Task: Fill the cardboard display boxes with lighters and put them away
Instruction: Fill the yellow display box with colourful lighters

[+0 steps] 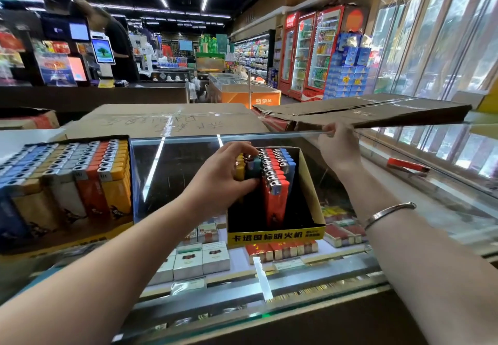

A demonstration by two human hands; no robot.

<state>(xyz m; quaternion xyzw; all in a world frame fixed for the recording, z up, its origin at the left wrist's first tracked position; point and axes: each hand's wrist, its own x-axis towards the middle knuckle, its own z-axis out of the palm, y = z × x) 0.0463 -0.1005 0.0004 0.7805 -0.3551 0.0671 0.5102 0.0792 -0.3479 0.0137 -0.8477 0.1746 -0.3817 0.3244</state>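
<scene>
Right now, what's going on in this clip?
A person at a shop's glass counter is loading lighters into a small cardboard display box. The left hand grips a bunch of yellow and teal lighters and sets them in beside the red and blue rows already standing there. The right hand pinches the edge of the glass top behind the box. A full tray of lighters sits to the left.

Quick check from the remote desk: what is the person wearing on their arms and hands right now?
Both forearms are bare, with no sleeves in view and no gloves on the left hand or right hand. The right wrist carries a thin silver open-ended bangle. No rings or watch show.
</scene>
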